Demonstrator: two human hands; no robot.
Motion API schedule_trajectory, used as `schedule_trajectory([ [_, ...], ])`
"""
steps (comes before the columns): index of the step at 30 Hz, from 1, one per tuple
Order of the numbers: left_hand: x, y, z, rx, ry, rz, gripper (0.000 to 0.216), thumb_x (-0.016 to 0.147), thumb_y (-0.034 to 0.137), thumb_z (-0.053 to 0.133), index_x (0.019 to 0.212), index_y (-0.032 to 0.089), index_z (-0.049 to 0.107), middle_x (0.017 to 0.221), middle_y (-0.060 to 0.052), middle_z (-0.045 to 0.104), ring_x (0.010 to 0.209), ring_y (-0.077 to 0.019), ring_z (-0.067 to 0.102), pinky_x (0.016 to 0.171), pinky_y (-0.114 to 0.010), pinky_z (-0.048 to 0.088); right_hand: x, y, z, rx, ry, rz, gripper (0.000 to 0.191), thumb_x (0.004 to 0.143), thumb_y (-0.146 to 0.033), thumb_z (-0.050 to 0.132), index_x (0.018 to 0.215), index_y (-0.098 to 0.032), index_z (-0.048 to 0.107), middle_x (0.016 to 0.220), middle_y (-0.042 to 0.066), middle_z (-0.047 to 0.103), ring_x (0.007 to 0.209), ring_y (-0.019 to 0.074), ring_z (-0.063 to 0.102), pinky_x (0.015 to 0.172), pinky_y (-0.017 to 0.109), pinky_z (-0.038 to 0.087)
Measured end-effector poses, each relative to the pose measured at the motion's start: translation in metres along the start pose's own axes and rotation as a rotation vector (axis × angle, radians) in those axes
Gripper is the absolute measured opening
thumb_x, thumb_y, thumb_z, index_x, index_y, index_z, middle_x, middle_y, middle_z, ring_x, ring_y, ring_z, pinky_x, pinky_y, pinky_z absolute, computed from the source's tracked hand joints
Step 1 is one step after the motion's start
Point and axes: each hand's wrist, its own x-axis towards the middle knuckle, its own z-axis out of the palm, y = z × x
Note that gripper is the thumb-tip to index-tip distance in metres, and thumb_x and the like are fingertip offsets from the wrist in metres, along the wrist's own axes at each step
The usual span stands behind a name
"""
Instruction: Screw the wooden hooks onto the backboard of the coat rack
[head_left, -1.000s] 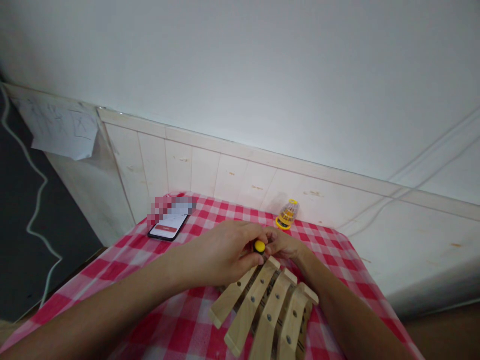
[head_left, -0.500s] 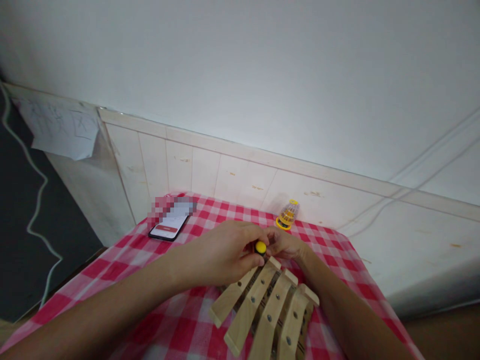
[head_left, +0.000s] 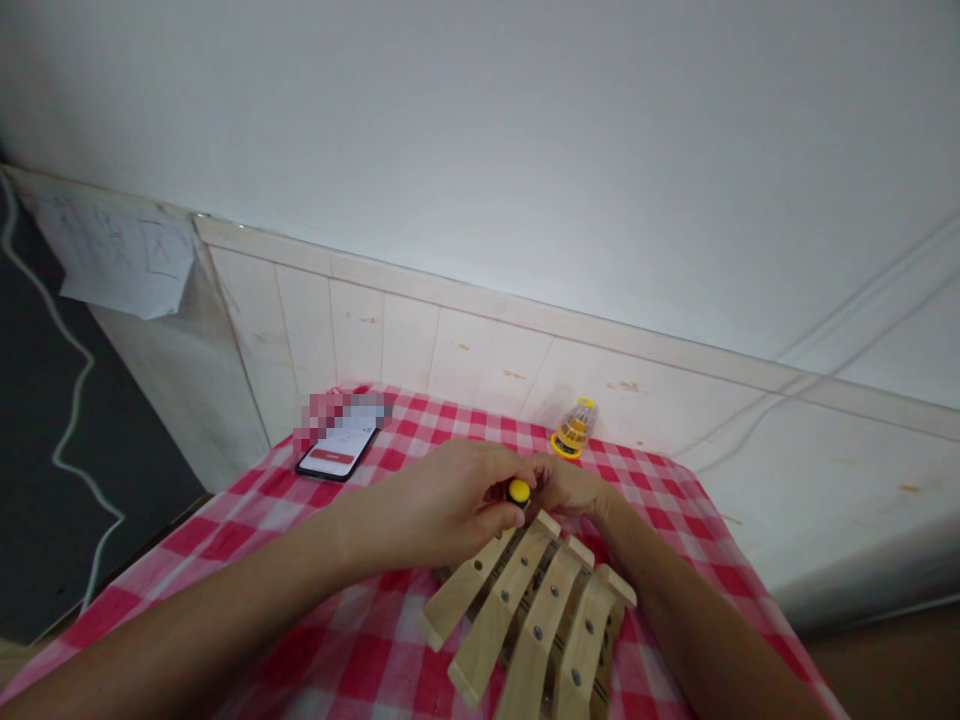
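Note:
My left hand (head_left: 457,510) is closed around a small screwdriver (head_left: 519,491) with a yellow cap and black collar, its cap facing up. The lower end of the screwdriver is hidden by my fingers and the wood. Beneath lies a wooden frame of fanned-out slats (head_left: 551,590), pale and fixed with round screw heads. At its far end, close beside the screwdriver, my right hand (head_left: 566,487) has its fingers curled in. Whatever those fingers grip is hidden.
A red-and-white checked cloth (head_left: 360,640) covers the table. On it, a phone (head_left: 337,445) with a lit screen lies at the back left. A yellow cone-shaped bit holder (head_left: 574,428) stands near the panelled wall (head_left: 465,350). A white cable (head_left: 67,400) hangs at the left.
The screwdriver's cap has shifted very slightly left within my left hand. Both hands otherwise keep their places, and the slats look almost unmoved.

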Motion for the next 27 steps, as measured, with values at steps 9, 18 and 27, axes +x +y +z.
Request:
schedule_trajectory([
  [9,-0.001,-0.002,-0.002,0.0,-0.038,0.03,0.023,0.088,0.008,0.06,0.104,0.018,0.071,0.098,-0.005,0.077,0.087,-0.0193,0.07,0.076,-0.026,0.047,-0.001,0.001,-0.002,-0.071,0.019,-0.012,0.044,0.051,-0.007,0.09,0.093,-0.016,0.08,0.083,0.001,0.079,0.067,0.0129,0.07,0.064,0.021,0.057],
  [18,0.001,0.001,-0.005,0.013,-0.081,0.054,0.024,0.089,0.003,0.055,0.101,0.017,0.071,0.097,-0.005,0.075,0.087,-0.0191,0.068,0.075,-0.026,0.046,0.002,-0.004,0.001,-0.091,-0.02,-0.007,0.042,0.05,-0.011,0.092,0.09,-0.015,0.081,0.089,0.004,0.08,0.079,0.0182,0.072,0.076,0.027,0.059],
  [27,0.0,-0.009,0.01,0.21,0.022,0.107,0.024,0.1,0.023,0.06,0.123,0.021,0.066,0.1,-0.006,0.071,0.089,-0.0236,0.068,0.075,-0.031,0.047,0.001,-0.009,0.003,-0.091,-0.04,-0.008,0.046,0.053,-0.011,0.091,0.098,-0.016,0.082,0.086,0.003,0.08,0.071,0.015,0.069,0.074,0.027,0.058],
])
